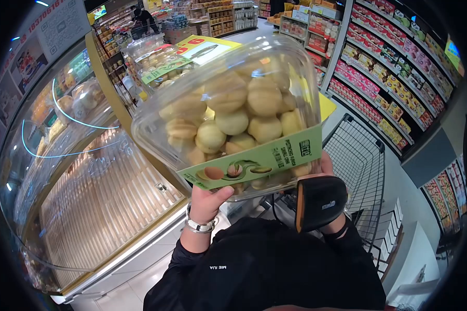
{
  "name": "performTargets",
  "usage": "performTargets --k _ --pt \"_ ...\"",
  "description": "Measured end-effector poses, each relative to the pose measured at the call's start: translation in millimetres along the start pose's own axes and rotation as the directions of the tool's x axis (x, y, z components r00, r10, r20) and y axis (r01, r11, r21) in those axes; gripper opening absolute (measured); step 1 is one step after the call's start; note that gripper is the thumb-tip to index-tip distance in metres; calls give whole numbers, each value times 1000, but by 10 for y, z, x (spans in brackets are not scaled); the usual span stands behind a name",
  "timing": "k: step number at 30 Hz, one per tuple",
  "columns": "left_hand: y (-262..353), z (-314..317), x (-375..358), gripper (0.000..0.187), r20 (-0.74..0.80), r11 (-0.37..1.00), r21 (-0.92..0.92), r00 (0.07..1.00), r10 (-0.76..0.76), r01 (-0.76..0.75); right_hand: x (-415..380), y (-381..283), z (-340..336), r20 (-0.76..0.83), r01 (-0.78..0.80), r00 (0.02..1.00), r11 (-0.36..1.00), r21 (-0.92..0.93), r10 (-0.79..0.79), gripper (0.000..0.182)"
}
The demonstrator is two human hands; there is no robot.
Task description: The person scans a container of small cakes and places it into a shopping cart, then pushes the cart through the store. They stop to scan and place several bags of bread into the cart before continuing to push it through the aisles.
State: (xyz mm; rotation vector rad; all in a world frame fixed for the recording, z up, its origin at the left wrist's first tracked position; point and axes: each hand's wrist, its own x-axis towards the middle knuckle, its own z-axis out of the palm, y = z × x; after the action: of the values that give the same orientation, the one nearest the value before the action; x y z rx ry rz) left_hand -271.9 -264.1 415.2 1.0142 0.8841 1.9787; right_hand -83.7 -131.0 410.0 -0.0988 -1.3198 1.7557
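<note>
Squeezing the clear clamshell box [228,129] of round pistachio-flavor cakes [264,97] unevenly could pop it open. Raised before the wearer's chest, it faces its green label [244,165] toward them, long axis sloping up rightward. The left hand [207,201] grasps the lower edge; the right hand [327,163], partly behind a black pouch [320,206], grips the right corner. A shopping cart [355,150] stands nearby.

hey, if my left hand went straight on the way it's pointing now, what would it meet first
The clear container that your left hand is holding. Past that, perhaps the display with the yellow sign, though depth is unclear from this one view.
</note>
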Motion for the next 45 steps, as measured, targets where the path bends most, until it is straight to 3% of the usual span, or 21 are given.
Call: performTargets --k 3,5,8,10,11,13,14,17,18,21,22,23,25,26,31,33,35,37,39,41,45 --pt "-48 -37 -34 39 -34 999 26 998 49 -48 -55 25 -48 31 4 999 999 40 -6 53" --pt "-89 -158 -53 39 114 963 241 989 97 -122 -66 39 -67 59 -22 998 990 143 14 52" --pt "-53 -45 -58 37 119 951 285 989 86 -117 -47 15 -84 -82 -73 993 990 124 84 49" --pt "-26 41 -33 38 112 956 269 990 90 -117 -47 49 -157 -69 -116 982 858 501 173 50" --pt "-27 66 -27 39 107 960 254 990 91 -116 -44 45 -164 -68 -120 982 856 502 177 50" --pt "-47 80 -37 41 58 959 278 997 47 -61 -38 20 -155 -109 -130 982 974 183 151 48" --pt "-53 87 -37 42 16 955 297 1000 6 -11 -32 -19 -97 -160 -78 986 979 -189 47 47" --pt "-23 165 14 46 32 963 268 999 28 -35 24 -27 -106 -61 -2 998 945 -326 -19 43" --pt "-6 187 37 52 57 969 247 998 18 -32 32 -73 -61 -30 -45 999 995 -89 43 47" --pt "-39 203 -1 60 -45 986 158 997 56 -48 51 -153 82 -60 18 998 987 -159 -28 49" --pt "-29 188 -1 66 -65 982 187 997 29 -16 62 -198 101 -53 -13 999 1000 4 13 47" --pt "-20 178 -5 66 -68 982 190 997 24 -11 63 -197 71 -55 -16 998 1000 8 17 47" --pt "0 165 -28 67 -71 992 114 997 -44 51 15 -214 -74 -98 131 981 941 -311 -169 52" --pt "19 176 -36 67 -56 997 25 996 -71 73 -44 -245 -236 -77 78 994 996 -40 -81 60" --pt "-24 90 -220 71 121 955 86 948 -293 284 249 -492 -607 -29 -110 994 981 -158 107 64" --pt "-80 108 -279 77 116 972 120 969 -218 204 409 -678 -365 39 -153 986 971 -183 163 62" --pt "-142 88 -310 81 120 953 105 947 -297 285 452 -709 -344 57 -140 986 969 -203 155 58" --pt "-195 164 -323 80 25 965 -94 970 -243 244 475 -707 -312 74 -85 993 994 -74 91 42" --pt "-239 163 -305 75 50 961 -172 976 -213 219 447 -679 -378 126 -86 988 996 6 85 44" --pt "-268 153 -279 69 69 845 -462 960 -270 271 415 -664 -359 134 -121 987 950 289 85 49" --pt "-357 209 -211 64 54 821 -538 980 -193 192 216 -579 -132 32 -83 997 961 265 77 52"
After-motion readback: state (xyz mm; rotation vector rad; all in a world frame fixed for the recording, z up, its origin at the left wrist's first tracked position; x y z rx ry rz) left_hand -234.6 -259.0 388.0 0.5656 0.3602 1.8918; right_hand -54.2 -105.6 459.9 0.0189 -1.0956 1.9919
